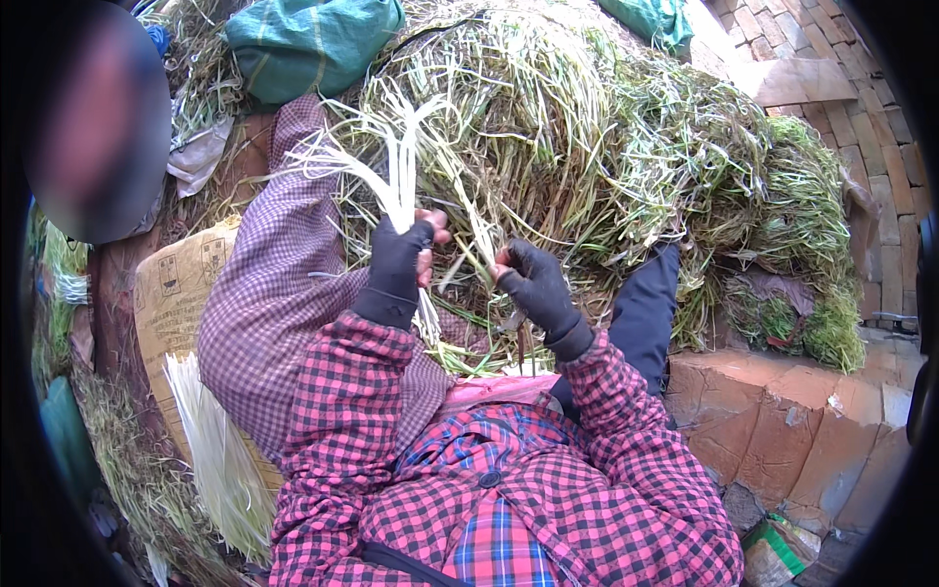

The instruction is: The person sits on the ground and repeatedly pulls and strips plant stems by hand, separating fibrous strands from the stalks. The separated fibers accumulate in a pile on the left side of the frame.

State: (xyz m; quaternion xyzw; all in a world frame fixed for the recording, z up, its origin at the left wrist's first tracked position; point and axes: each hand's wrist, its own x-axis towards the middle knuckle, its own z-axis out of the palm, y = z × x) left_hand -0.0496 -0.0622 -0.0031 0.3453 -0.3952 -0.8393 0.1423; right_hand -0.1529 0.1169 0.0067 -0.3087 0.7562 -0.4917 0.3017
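My left hand (402, 253), in a dark fingerless glove, grips a small bunch of pale leafy stalks (400, 180). Their leaf ends fan out above the fist, and the white lower ends stick out below it. Just to the right, my right hand (539, 286), gloved the same way, pinches a few thin, yellowish stalks (480, 238) between thumb and fingertips. A large heap of green and straw-coloured stalks (557, 147) lies in front of both hands. Loose trimmings (477, 359) lie between my legs, below the hands.
A cardboard sheet (172, 315) at left bears a thick bundle of pale stalks (220, 462). A green woven sack (315, 48) stands behind the heap. At right is a low brick ledge (777, 418), with brick paving (880, 154) beyond. Another person, blurred, is at upper left.
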